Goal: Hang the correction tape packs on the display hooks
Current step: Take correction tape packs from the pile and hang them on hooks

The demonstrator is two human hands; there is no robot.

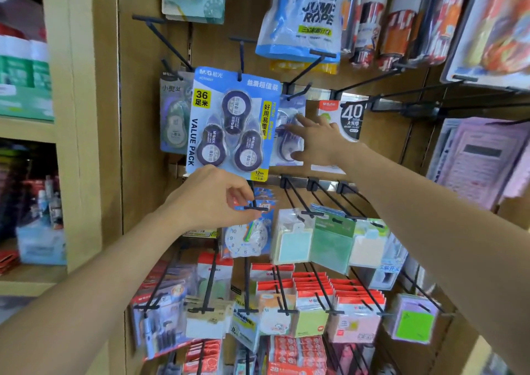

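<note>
A blue value pack of three purple correction tapes (229, 125) hangs on a black hook (241, 50) at the panel's middle. Just below its bottom edge is my left hand (213, 197), fingers pinched near the tip of a lower hook (256, 207); whether it grips the pack's edge is unclear. My right hand (318, 142) reaches to a smaller purple correction tape pack (288, 133) hanging to the right, fingers spread flat on it. Another correction tape pack (175, 113) hangs to the left, partly hidden behind the blue one.
Long black hooks (381, 96) stick out toward me at the right. A jump rope bag (304, 16) hangs above. Sticky notes (329, 242), a toy clock (246, 238) and red packs (312, 291) fill lower hooks. Wooden shelving (83, 116) stands left.
</note>
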